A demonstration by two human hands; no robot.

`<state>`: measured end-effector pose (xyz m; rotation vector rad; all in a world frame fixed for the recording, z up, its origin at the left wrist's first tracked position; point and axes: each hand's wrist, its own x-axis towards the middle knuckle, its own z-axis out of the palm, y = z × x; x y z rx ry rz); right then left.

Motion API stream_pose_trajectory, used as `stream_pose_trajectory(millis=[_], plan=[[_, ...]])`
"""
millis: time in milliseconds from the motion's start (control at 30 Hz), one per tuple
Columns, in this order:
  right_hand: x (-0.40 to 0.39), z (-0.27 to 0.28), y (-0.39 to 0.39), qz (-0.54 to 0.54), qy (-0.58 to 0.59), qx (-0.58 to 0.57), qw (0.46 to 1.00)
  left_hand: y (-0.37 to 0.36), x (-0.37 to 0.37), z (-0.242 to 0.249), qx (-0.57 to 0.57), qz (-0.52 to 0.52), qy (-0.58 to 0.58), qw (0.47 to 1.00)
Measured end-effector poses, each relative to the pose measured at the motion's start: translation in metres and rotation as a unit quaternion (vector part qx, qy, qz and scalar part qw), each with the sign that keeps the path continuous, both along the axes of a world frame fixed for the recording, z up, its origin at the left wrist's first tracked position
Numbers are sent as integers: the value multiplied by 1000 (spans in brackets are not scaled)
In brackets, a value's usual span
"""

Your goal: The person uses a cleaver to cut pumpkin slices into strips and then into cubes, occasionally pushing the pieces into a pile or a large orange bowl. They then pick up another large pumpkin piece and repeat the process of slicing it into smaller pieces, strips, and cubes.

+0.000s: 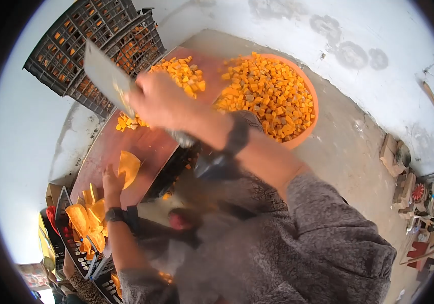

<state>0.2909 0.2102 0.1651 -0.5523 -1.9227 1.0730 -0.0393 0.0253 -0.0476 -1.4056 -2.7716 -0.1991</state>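
Note:
My right hand [162, 101] is wrapped round the handle of a broad-bladed cleaver [104, 73], raised above the table and slightly blurred. Diced pumpkin [184, 75] lies heaped on the reddish table [108, 149] behind and below it. Lower on the same table, my left hand [112, 186] has its fingers stretched out beside a large orange pumpkin slice [129, 168]. The thumb appears to touch the slice's near edge. Beside my left wrist, more curved pumpkin slices [87, 220] fill a dark crate [77, 253].
An orange tub [314, 109] heaped with pumpkin cubes stands right of the table. Stacked black crates [82, 38] hold orange pieces by the wall. Bricks and odds and ends [404, 190] line the right wall. At lower left, part of another person [82, 283] shows.

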Motion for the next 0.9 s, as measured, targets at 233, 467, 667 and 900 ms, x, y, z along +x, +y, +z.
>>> stream_pose_trajectory(millis=[233,467,667,900], plan=[[108,111,9,-57,79,-66,993,73,68,107,166,-159,-58,972],[116,-12,90,-171,107,-214,956,148,68,105,255,-196,-104,941],[123,-131,118,-210,30,-364,907,182,106,51,212,-137,-155,955],[102,-194,136,-229,-33,-437,869,193,150,-9,207,-88,-163,961]])
